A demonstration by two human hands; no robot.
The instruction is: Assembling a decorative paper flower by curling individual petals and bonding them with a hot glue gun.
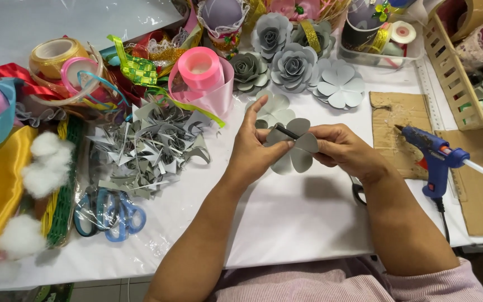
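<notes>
My left hand and my right hand together hold a grey paper flower cut-out with rounded petals above the white table. A thin dark stick lies across one petal, gripped by my right hand, with my left thumb and fingers pinching the petal against it. Another flat grey flower shape lies on the table just behind my left hand.
Finished grey paper roses and a flat petal piece sit at the back. A pile of grey paper scraps, blue scissors, a pink ribbon roll and other ribbons lie left. A blue glue gun rests on cardboard at right.
</notes>
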